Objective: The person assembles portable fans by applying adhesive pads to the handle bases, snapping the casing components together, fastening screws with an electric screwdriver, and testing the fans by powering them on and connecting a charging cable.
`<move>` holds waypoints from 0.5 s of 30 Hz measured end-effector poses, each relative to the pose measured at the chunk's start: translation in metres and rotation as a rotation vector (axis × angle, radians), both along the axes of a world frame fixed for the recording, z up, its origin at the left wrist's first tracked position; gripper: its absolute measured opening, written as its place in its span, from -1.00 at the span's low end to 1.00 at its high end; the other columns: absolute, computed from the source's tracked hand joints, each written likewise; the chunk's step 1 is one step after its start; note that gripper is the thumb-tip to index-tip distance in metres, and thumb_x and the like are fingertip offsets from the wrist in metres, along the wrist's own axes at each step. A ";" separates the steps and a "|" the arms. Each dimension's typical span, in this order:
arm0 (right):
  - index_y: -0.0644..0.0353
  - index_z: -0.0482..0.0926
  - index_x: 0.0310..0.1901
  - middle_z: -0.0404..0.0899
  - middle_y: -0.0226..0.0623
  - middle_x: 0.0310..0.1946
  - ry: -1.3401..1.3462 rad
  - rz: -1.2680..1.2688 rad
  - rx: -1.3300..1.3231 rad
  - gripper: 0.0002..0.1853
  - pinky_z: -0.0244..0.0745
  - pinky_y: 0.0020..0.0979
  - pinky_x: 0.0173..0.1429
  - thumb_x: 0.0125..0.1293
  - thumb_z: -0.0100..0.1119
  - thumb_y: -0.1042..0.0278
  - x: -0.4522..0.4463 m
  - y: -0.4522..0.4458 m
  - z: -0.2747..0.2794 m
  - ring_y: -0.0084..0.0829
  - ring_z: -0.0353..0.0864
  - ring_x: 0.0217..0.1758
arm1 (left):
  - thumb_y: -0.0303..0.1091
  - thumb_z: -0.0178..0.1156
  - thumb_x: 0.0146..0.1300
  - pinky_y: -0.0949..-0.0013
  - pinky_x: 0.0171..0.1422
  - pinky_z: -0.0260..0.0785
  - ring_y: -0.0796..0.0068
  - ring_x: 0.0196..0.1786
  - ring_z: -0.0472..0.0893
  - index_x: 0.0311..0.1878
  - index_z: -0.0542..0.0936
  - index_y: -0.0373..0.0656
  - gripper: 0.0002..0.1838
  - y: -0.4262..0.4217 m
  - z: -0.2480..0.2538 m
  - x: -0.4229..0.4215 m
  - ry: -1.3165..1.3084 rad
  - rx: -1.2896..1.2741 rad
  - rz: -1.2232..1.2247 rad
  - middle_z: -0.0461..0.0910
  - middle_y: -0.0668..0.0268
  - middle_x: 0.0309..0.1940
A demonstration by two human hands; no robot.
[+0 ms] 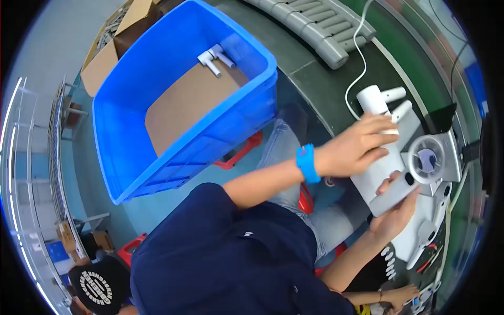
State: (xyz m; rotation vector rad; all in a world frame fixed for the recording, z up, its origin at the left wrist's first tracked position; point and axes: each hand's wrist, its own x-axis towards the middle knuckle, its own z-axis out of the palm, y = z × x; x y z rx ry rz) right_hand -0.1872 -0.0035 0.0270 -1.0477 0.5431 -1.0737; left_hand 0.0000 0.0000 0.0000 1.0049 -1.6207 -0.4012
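My left hand (359,146), with a blue wristband, reaches over the work surface. Its fingers are stretched and apart, close to a white cylindrical device part (371,100) with handle-like pieces beside it; whether they touch is hard to tell. My right hand (394,218) is wrapped round the light grey handle of a handheld device (388,195) with a dark oval spot near its top. At the handle's upper end is a round clear-rimmed piece (426,160) with a purplish centre; whether it belongs to the device or stands behind it cannot be made out.
A large blue bin (231,113) lined with cardboard holds white T-shaped parts (215,59). Grey tubular parts (315,23) lie in a row on the bench. A white cable (362,50) runs across it. Another person's hand (401,296) works at lower right; a capped person (100,283) sits lower left.
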 end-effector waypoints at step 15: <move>0.32 0.53 -0.03 0.45 -0.06 0.05 0.493 0.435 -0.563 -0.68 0.28 -0.34 0.20 0.14 0.09 0.53 0.148 0.056 -0.002 -0.25 0.43 0.09 | -0.55 0.14 0.19 0.35 0.14 0.35 0.39 0.05 0.51 0.14 0.37 -0.23 -0.58 0.189 0.070 0.248 -0.187 0.598 0.754 0.49 0.22 -0.03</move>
